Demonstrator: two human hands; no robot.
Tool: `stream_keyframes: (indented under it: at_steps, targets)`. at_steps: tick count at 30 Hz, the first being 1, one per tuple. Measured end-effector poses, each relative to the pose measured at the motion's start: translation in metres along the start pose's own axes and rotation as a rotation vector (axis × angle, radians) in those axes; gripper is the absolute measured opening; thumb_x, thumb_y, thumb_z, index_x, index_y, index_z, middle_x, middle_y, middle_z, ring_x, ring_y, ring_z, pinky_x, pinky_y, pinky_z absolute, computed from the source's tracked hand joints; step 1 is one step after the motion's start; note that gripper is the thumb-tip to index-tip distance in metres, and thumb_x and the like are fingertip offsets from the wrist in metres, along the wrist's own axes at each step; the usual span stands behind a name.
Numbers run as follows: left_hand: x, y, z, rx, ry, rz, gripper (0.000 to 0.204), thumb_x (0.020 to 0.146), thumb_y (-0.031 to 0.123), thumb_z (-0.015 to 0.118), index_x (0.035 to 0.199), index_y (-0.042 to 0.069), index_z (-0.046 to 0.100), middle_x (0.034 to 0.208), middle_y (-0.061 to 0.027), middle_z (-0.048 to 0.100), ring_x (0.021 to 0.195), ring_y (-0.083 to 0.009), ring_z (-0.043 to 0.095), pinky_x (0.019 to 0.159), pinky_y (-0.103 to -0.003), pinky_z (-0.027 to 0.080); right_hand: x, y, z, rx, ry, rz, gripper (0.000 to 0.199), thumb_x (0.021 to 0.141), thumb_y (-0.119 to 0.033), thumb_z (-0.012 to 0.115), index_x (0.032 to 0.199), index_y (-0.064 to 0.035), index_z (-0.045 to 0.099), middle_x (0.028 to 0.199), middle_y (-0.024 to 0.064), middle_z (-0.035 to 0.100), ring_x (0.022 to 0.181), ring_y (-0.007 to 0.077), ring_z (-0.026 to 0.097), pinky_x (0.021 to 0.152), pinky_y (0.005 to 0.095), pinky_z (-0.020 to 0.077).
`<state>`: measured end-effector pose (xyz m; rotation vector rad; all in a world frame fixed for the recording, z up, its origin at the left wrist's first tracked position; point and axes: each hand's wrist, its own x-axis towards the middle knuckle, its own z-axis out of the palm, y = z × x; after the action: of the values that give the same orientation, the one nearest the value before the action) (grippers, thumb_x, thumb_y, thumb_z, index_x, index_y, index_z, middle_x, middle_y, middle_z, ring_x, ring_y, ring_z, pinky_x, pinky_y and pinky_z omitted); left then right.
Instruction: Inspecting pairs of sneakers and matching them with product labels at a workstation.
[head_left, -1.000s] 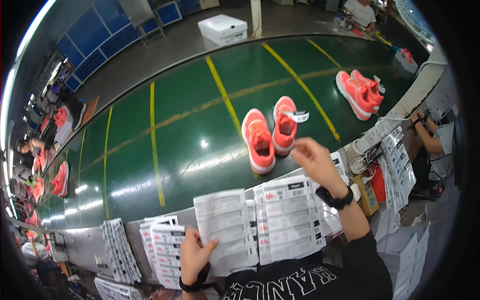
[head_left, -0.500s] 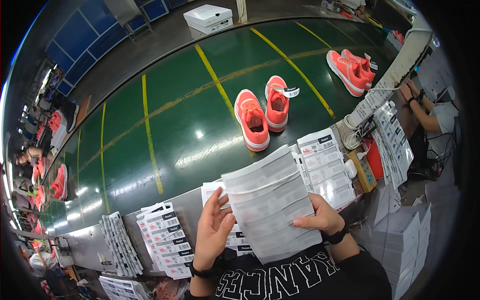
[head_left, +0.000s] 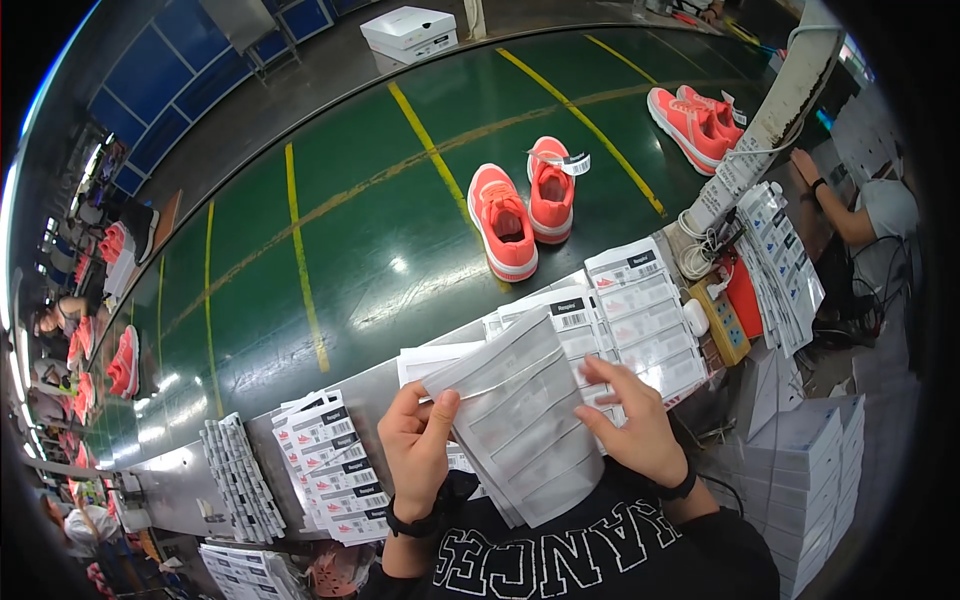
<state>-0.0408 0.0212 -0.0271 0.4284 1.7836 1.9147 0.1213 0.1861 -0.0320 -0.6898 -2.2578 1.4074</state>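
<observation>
My left hand (head_left: 415,450) pinches the upper left corner of a few thin greyish-white label sheets (head_left: 525,425), thumb on top. The sheets hang tilted in front of my chest, with faint strips showing through their backs. Beside their right edge my right hand (head_left: 640,425) is open, its fingers apart. Behind the sheets lie printed shoe-label sheets (head_left: 570,312), partly covered, and to their right a stack of label sheets (head_left: 645,315). Beyond, on the green conveyor belt (head_left: 360,240), stands a pair of coral sneakers (head_left: 503,228) with a tag on one.
Left along the metal ledge lie more label stacks (head_left: 330,465) and a bundled stack (head_left: 240,480). A power strip (head_left: 722,320) and white cables sit right, near a slanted post (head_left: 770,125). White boxes (head_left: 800,490) are stacked lower right. Another sneaker pair (head_left: 690,130) stands farther right; a co-worker's arm (head_left: 845,215) is beyond.
My left hand has closed on the sheets' upper left corner. My right hand has let go of their right edge. The sheets have tilted and shifted lower, uncovering printed labels behind.
</observation>
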Motion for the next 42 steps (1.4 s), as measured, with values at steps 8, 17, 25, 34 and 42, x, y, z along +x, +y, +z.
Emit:
stream_keyframes:
  at_steps: [8,17,25,34,42]
  targets:
    - [0.013,-0.029,0.009,0.185,-0.107,-0.015,0.012,0.088,0.012,0.057,0.087,0.000,0.054,0.060,0.0025,0.054,0.052,0.0002,0.038,0.045,-0.018,0.028,0.048,0.003,0.047,-0.124,-0.088,-0.468,0.026,0.070,-0.005,0.065,0.095,-0.0030,0.057,0.087,0.0094,0.053,0.083,0.0267,0.050,0.075,0.0342,0.0416]
    - [0.007,-0.008,0.008,0.344,-0.151,-0.020,0.018,0.087,0.014,0.058,0.079,-0.001,0.051,0.061,-0.0014,0.054,0.057,-0.0035,0.048,0.052,-0.020,0.041,0.051,0.006,0.054,0.036,-0.396,-0.431,0.012,0.068,0.006,0.053,0.076,-0.0007,0.046,0.075,0.0116,0.046,0.069,0.0287,0.047,0.061,0.0338,0.0398]
    - [0.012,-0.014,0.005,0.396,-0.001,0.072,0.017,0.087,0.013,0.057,0.083,-0.003,0.058,0.064,-0.0042,0.060,0.059,-0.0066,0.055,0.056,-0.021,0.045,0.013,0.009,0.041,0.077,-0.767,-0.401,0.017,0.064,0.005,0.053,0.079,-0.0022,0.048,0.076,0.0103,0.048,0.072,0.0298,0.051,0.061,0.0346,0.0434]
    - [0.002,-0.030,-0.014,-0.207,-0.075,-0.213,0.016,0.090,0.013,0.052,0.098,-0.001,0.053,0.092,-0.0048,0.060,0.076,-0.0076,0.056,0.068,-0.021,0.047,-0.011,0.045,0.020,-0.139,-0.121,-0.028,0.046,0.071,-0.023,0.073,0.101,0.0018,0.049,0.091,0.0144,0.052,0.076,0.0240,0.053,0.066,0.0296,0.0454]
    - [-0.033,-0.042,-0.020,0.124,-0.217,-0.210,0.050,0.084,-0.001,0.057,0.123,-0.002,0.027,0.106,-0.0167,0.057,0.093,-0.0185,0.060,0.068,-0.024,0.050,-0.029,0.050,0.030,0.228,-0.175,0.308,0.024,0.077,-0.009,0.067,0.095,0.0029,0.058,0.069,0.0076,0.060,0.055,0.0135,0.054,0.054,0.0229,0.0434]
